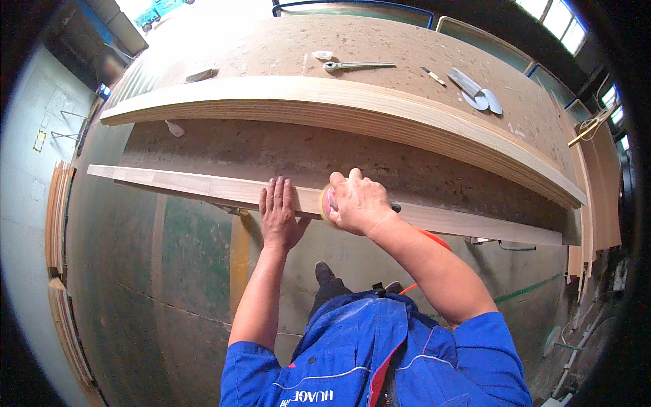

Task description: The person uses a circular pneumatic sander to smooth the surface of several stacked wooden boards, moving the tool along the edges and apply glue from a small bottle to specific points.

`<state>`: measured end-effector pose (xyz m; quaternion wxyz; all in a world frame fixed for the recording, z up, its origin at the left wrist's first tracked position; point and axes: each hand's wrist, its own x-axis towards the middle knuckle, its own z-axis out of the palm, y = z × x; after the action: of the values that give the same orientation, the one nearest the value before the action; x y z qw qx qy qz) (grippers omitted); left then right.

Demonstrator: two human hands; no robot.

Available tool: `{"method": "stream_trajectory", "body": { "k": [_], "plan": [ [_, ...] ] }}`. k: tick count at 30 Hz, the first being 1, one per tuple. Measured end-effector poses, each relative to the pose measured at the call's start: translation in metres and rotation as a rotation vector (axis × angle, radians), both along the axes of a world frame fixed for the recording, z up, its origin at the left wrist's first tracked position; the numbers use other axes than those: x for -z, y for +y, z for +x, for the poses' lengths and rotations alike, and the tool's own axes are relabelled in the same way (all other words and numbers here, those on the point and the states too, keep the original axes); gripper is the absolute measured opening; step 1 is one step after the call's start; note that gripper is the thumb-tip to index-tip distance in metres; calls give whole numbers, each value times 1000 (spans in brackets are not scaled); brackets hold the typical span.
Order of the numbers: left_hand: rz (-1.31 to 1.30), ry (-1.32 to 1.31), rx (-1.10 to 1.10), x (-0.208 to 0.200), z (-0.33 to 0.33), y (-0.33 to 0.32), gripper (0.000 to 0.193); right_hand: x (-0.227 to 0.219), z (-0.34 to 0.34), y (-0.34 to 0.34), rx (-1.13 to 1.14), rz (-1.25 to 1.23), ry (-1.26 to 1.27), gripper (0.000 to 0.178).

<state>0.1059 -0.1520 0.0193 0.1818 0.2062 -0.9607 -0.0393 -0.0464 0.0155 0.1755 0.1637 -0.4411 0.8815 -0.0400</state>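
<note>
The left hand (278,216) lies flat, fingers together, on a long wooden strip (203,188) overhanging the bench (285,47) edge. Just beside it, the right hand (358,202) is clamped on a round sander (328,203) pressed against that strip; floor lies open below.

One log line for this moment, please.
left hand flat on wooden strip | right hand gripping round sander on strip | workbench

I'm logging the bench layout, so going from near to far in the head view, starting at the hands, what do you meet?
Left hand flat on the narrow wooden strip, right hand gripping a round sander on it → bare workbench top → stack of long boards → wrench on the far bench.
</note>
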Motion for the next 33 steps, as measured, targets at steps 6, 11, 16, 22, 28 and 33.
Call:
{"method": "stream_trajectory", "body": {
  "k": [6,11,16,22,28,33],
  "plan": [
    [17,-6,13,-2,1,1,113,2,-3,11,12,-26,8,49],
    [18,-20,6,-2,0,1,113,2,-5,18,18,-23,19,48],
    [10,-8,7,-2,0,2,114,0,-9,27,28,-1,30,51],
    [6,3,10,-3,0,2,114,1,-14,37,33,11,1,53],
    [4,-26,1,-5,-1,2,116,-2,-17,47,58,43,-10,54],
    [-5,7,3,-2,-1,2,116,-2,-23,59,75,41,-7,56]
  ]
}}
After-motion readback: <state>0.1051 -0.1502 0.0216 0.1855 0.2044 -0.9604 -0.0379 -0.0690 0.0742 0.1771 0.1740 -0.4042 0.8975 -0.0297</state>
